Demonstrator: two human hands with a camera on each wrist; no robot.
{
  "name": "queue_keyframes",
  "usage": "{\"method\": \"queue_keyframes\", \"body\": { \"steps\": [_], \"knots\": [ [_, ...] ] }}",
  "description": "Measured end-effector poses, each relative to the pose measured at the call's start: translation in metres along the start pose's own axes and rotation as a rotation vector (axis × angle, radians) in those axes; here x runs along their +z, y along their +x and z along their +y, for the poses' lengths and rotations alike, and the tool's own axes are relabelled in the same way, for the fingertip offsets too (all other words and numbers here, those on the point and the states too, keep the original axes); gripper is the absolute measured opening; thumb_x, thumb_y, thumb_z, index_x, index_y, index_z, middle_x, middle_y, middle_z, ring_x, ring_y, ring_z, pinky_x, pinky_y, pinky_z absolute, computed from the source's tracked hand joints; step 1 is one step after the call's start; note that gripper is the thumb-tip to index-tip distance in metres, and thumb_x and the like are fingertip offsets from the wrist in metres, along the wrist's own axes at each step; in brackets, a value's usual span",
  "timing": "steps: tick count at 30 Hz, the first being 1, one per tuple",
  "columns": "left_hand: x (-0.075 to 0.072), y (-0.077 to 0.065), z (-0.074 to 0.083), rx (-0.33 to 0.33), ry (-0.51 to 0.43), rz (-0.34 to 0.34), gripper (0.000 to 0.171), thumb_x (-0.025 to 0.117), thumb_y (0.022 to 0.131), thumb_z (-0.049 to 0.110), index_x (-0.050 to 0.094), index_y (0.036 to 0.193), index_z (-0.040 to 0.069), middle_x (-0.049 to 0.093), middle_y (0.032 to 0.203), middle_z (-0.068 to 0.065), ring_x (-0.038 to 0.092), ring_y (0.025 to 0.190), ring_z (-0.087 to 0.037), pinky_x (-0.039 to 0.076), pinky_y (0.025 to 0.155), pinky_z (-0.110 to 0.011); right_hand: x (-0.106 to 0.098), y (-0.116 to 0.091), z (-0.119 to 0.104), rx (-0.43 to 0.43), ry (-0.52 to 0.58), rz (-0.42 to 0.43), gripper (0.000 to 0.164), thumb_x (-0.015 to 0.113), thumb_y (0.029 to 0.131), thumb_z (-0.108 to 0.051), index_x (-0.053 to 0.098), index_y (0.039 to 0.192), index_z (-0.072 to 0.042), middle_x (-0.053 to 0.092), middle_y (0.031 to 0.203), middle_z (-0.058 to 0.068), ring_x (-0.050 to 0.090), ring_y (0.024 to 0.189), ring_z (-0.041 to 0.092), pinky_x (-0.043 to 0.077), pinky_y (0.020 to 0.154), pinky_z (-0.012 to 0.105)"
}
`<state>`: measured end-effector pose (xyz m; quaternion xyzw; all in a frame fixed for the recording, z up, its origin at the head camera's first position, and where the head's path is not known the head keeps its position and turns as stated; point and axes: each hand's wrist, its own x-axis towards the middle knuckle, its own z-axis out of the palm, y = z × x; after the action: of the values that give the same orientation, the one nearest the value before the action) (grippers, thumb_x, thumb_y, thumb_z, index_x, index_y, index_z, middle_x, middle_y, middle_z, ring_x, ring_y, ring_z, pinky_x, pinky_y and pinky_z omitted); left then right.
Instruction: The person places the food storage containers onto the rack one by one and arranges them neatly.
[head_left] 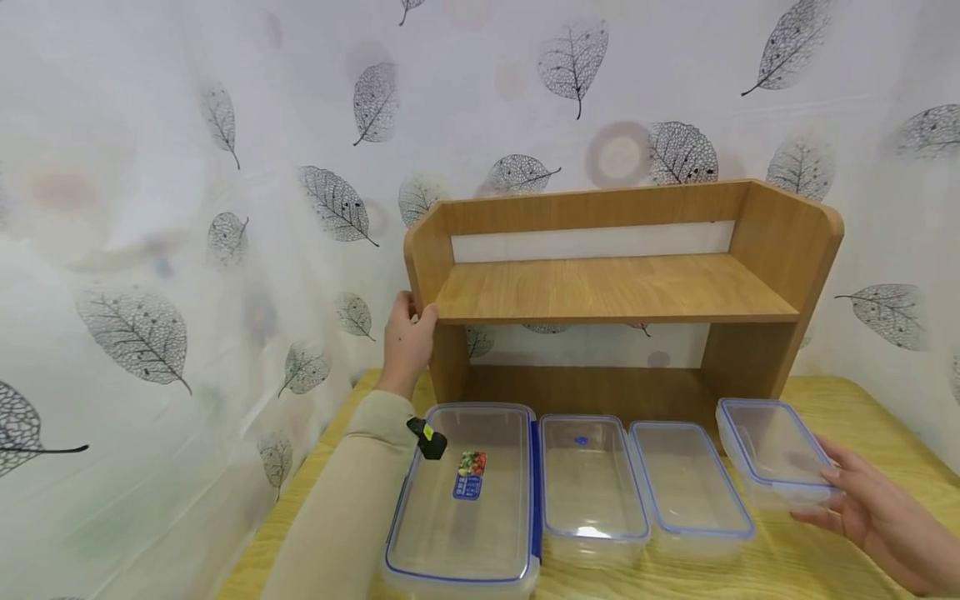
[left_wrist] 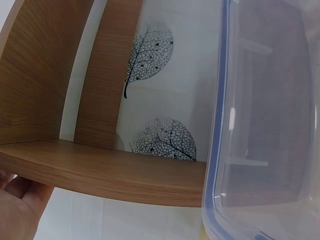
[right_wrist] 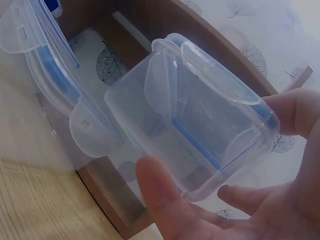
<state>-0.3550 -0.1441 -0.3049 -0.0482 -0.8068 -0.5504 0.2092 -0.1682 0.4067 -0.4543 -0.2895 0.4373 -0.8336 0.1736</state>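
Note:
My left hand (head_left: 408, 343) grips the left side panel of a two-tier wooden desktop shelf (head_left: 615, 287), thumb toward the front edge. In the left wrist view, that hand's fingers (left_wrist: 37, 197) lie against the outer side of the panel. Off to the right, my right hand (head_left: 873, 508) holds a small clear food container (head_left: 780, 442) with a blue-edged lid by its near right end. The right wrist view shows this container (right_wrist: 200, 115) tilted, with thumb and fingers on opposite sides of it.
Before the shelf, a large lidded container (head_left: 480, 533) with a sticker stands on the wood-grain table (head_left: 315, 517). Two smaller lidded containers, a middle one (head_left: 592, 483) and a right one (head_left: 693, 483), stand beside it. A leaf-patterned curtain (head_left: 285, 125) hangs behind and at the left.

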Motion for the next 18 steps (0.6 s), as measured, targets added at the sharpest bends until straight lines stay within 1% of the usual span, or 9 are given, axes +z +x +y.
{"method": "queue_keyframes", "body": {
  "steps": [9,16,18],
  "knots": [
    [-0.001,0.000,-0.001,-0.012,-0.001,-0.009,0.033,0.051,0.101,0.035,0.051,0.129,0.017,0.058,0.126,-0.008,0.056,0.121,-0.028,0.048,0.100,-0.053,0.005,0.003,-0.004,0.021,-0.078,0.039,0.063,0.005,0.109,-0.004,0.043,0.152,-0.029,0.056,0.140,0.003,0.061,0.120,0.029,0.052,0.096,0.046],
    [-0.001,0.000,0.000,-0.009,0.002,-0.009,0.033,0.052,0.101,0.034,0.051,0.129,0.017,0.058,0.126,-0.009,0.055,0.122,-0.029,0.047,0.101,-0.055,0.010,0.007,-0.006,0.005,-0.063,0.032,0.063,0.005,0.109,-0.003,0.042,0.153,-0.027,0.054,0.142,0.002,0.060,0.122,0.030,0.050,0.099,0.048],
    [-0.001,0.000,0.000,-0.010,0.000,-0.011,0.034,0.053,0.101,0.035,0.051,0.130,0.017,0.058,0.128,-0.008,0.055,0.122,-0.029,0.047,0.101,-0.054,0.012,0.009,-0.006,0.007,-0.076,0.036,0.062,0.006,0.109,-0.003,0.042,0.153,-0.027,0.054,0.142,0.001,0.060,0.122,0.030,0.050,0.099,0.048]
  ]
}}
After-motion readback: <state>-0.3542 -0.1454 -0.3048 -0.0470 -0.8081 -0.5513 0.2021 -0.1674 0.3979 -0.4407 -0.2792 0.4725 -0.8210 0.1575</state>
